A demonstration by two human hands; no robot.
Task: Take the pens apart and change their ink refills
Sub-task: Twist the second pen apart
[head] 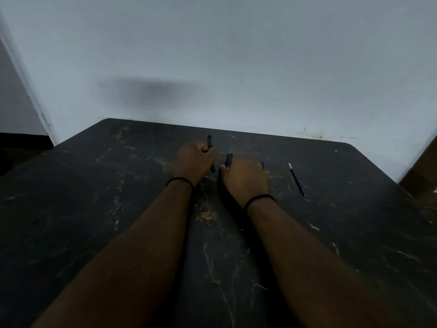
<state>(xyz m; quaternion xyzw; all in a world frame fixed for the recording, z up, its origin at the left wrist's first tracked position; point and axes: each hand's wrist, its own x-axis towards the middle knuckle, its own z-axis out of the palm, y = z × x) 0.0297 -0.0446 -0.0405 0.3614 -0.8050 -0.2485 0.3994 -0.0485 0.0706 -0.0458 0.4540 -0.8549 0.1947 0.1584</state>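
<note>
**Two pen halves apart, refills waiting at the right**

While both forearms stretch out flat over the scratched black marble-patterned table (118,209), each fist keeps one dark piece upright and apart from the other, which suggests a pen has just come in two and its refill is about to be dealt with. Wrapped in curled fingers, the left hand (194,162) grips a black plastic pen barrel (209,141), its top poking above the knuckles and its lower end showing below the palm. Close beside it, the right hand (244,178) holds a shorter black pen section with a pale tip (228,160); how its fingers close under the palm I cannot tell. A thin blue ink refill with a white end (296,179) lies well to the right, within easy reach, probably the replacement. Another slim blue refill (263,164) peeks out just beyond the right knuckles. Both wrists wear black bands and rest low near the tabletop.
</note>
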